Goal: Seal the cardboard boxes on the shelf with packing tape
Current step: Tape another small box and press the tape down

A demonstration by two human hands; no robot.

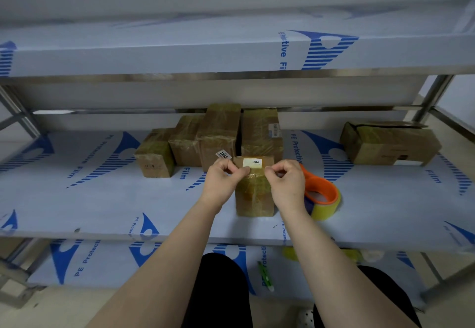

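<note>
A small cardboard box with a white "204" label stands near the front of the middle shelf. A clear strip of tape stretches across its top. My left hand pinches the strip's left end and my right hand pinches its right end, both just above the box. An orange tape dispenser with a clear roll lies right of the box, partly hidden by my right hand.
Several taped boxes stand grouped behind the small one, one labelled "7202". A larger box with loose flaps lies at the back right. The lower shelf holds a green pen and tape rolls. An upper shelf overhangs.
</note>
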